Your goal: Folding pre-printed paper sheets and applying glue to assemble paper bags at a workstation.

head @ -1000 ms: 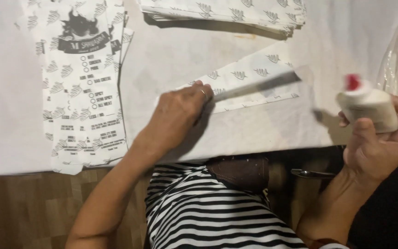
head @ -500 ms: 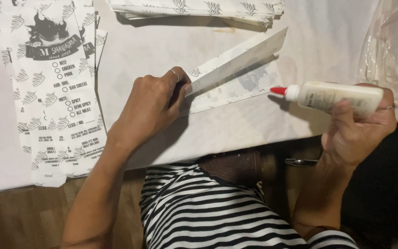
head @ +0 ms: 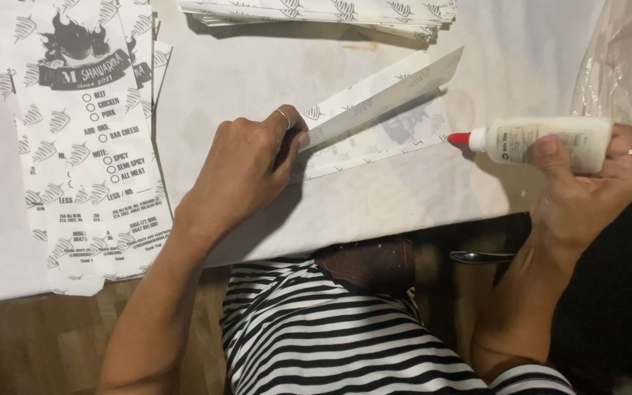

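Note:
My left hand (head: 246,164) presses on the near end of a printed white paper sheet (head: 374,128) and lifts one long flap of it up off the table. My right hand (head: 587,183) grips a white glue bottle (head: 543,140) lying sideways, its red tip pointing left at the right end of the sheet. The tip sits just beside the paper's edge; I cannot tell whether it touches. A ring shows on each hand.
A stack of flat printed paper bags (head: 85,139) lies at the left on the white table (head: 257,73). Another pile of folded printed sheets (head: 316,11) lies along the far edge. Crinkled clear plastic (head: 627,66) sits at the right. A metal spoon handle (head: 480,257) pokes out below the table edge.
The right hand tipped the glue bottle from upright to sideways and brought its red tip to the sheet's right end. The left hand raised the paper flap.

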